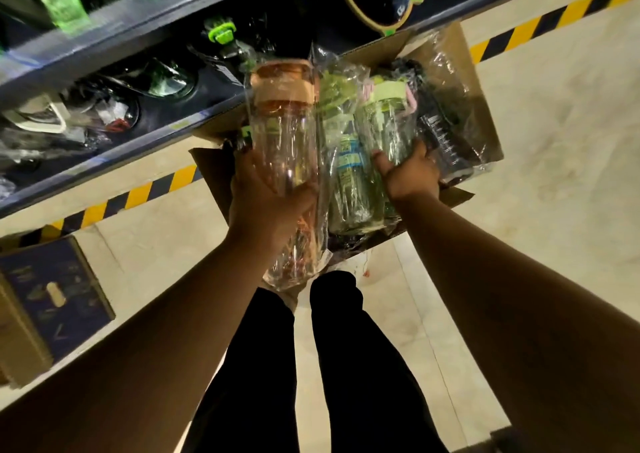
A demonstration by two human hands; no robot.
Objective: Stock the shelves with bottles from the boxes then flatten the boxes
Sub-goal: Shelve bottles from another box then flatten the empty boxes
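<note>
The open box point(485, 130) is set on the floor point(554, 175) at centre-right of the frame, its far end tucked under the shelving point(114, 44) that is run diagonally across the upper left, w/ more bottles laid inside. One bottle point(284, 123) is held by the left hand point(266, 203) at frame centre, and just to its right a second bottle point(384, 120) is gripped from below by the right hand point(412, 172), over the box. Another carton point(52, 296) is laid at lower left, well apart from the box.

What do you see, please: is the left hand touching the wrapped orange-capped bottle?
Touching. The head view shows the left hand gripping the wrapped orange-capped bottle, fingers curled round its lower half.
</note>
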